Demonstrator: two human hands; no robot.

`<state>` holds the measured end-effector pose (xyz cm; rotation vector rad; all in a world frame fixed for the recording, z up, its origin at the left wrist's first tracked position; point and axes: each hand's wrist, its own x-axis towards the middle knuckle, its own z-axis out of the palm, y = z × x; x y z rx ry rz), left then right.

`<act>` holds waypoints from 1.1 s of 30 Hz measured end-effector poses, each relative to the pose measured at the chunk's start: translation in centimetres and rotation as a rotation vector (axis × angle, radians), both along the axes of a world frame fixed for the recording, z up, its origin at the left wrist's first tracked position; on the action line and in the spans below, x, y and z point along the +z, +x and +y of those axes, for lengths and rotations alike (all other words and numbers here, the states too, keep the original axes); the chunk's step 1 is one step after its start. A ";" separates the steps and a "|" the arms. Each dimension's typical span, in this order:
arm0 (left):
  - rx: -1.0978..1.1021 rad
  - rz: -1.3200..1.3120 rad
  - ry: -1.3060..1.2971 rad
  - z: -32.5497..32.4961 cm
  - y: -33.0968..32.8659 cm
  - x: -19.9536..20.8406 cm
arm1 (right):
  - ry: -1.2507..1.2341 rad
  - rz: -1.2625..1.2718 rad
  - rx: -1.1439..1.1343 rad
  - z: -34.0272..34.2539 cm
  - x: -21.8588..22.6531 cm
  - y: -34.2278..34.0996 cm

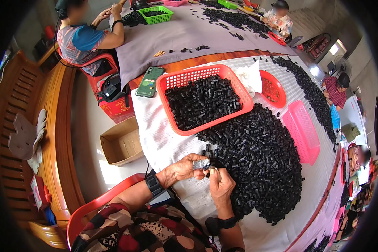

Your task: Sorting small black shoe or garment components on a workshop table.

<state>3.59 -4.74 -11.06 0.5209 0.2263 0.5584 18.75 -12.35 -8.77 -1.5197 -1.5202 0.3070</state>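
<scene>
1. patterned shirt fills the lower edge, nearest the lens.
2. left hand pinches a small black piece between thumb and fingers; a grey wrap covers a fingertip, perhaps to spare the skin.
3. right hand meets it, thumb and forefinger drawn together at the piece; i cannot tell whether they grip it too.
4. both are beside a heap of black pieces, likely so that loose ones lie within reach.
5. just beyond, a red-orange basket holds many similar pieces, apparently placed close for short reaches.
6. a red tray holds bits too small to identify; right of the heap, a pink basket shows perforated sides.
</scene>
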 end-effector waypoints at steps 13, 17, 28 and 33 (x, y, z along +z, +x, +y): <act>0.013 0.043 -0.018 0.0 0.0 0.3 | -0.022 -0.020 0.016 0.1 0.4 0.1; 0.027 0.046 0.021 -0.1 0.0 0.3 | -0.008 -0.012 0.022 0.1 0.4 0.1; 0.042 0.066 0.032 -0.1 0.2 0.7 | -0.038 -0.009 0.090 -0.1 0.4 0.0; 0.034 0.061 0.024 -0.1 0.1 0.5 | 0.013 -0.032 -0.012 0.0 0.1 0.1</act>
